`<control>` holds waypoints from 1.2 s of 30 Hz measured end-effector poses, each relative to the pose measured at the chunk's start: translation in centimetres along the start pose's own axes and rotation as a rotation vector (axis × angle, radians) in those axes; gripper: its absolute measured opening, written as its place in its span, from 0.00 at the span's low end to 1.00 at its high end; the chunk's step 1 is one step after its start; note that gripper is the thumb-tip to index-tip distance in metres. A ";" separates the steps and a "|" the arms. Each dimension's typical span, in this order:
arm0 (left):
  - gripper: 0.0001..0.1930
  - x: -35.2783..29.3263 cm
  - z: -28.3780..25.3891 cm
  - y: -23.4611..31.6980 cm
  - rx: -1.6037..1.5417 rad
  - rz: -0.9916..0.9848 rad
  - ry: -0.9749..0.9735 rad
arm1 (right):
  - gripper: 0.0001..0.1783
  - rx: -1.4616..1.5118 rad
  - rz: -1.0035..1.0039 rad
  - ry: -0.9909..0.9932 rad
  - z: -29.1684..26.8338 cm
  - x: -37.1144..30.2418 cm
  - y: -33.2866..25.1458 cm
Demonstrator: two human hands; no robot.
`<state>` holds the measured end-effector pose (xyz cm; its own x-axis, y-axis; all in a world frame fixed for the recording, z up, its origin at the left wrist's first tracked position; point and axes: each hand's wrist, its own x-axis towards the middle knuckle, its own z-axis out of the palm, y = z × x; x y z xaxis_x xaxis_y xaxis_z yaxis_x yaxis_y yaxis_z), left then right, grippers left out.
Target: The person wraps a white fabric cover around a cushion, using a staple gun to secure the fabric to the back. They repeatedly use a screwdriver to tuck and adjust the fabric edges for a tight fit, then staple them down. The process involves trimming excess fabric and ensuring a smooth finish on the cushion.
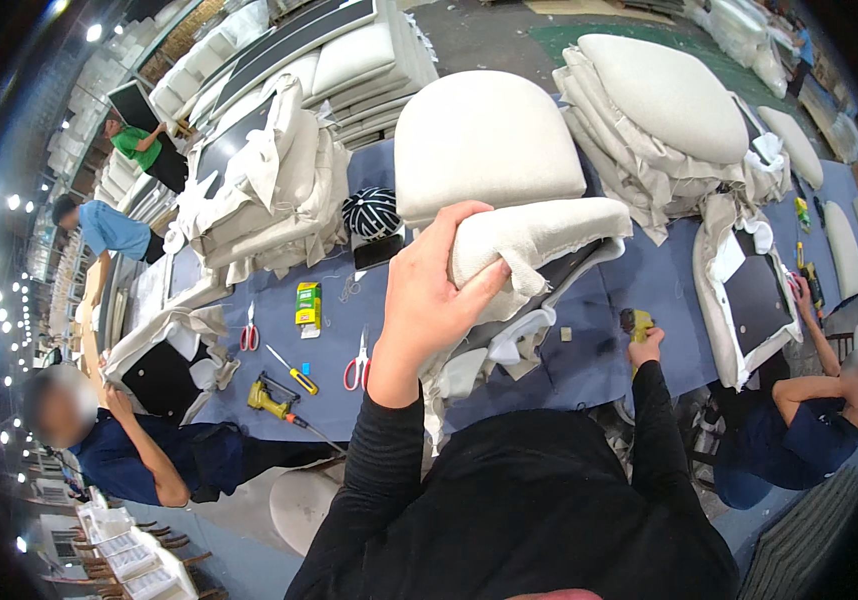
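My left hand [439,300] grips the edge of a cream seat cushion [544,235], tilted up off the table, thumb and fingers pinching its fabric. Loose cloth and a dark underside show along its lower side. To the right, my right hand [647,346] is wrapped round the handle of a yellow staple gun [635,322], held low over the table and apart from the cushion. Just beyond the raised cushion lies a finished-looking cream seat [489,140]. Red-handled scissors [359,362] are beside my left wrist.
On the blue-grey table [339,300] are a second yellow staple gun [274,400], a screwdriver [294,372], more scissors [250,330], a green-yellow box [309,310] and a patterned cap [373,214]. Cushion stacks [649,110] stand beyond. Co-workers work at left [149,455] and right [799,430].
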<state>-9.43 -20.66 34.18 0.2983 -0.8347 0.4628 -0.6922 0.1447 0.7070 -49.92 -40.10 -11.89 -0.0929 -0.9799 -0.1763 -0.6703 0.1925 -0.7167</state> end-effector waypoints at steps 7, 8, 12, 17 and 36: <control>0.25 0.0 1.3 0.6 0.059 -0.026 0.027 | 0.16 0.703 -0.181 -0.570 -13.5 -12.4 -26.6; 0.25 0.3 1.6 0.8 0.047 -0.048 0.012 | 0.15 0.605 -0.347 -0.539 -15.1 -14.1 -28.4; 0.24 0.9 2.0 1.2 0.076 -0.059 0.014 | 0.22 0.308 -1.173 -0.255 -18.5 -18.4 -36.4; 0.24 0.8 2.2 1.1 0.111 -0.017 0.009 | 0.26 0.211 -1.328 -0.095 -17.2 -18.8 -38.6; 0.27 1.1 1.4 0.8 0.079 -0.093 -0.022 | 0.27 0.142 -1.431 -0.086 -16.9 -17.7 -40.3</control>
<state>-10.56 -22.22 34.56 0.3498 -0.8541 0.3850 -0.7124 0.0243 0.7014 -33.68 -31.35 31.52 0.6318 -0.3276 0.7025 -0.0702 -0.9268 -0.3690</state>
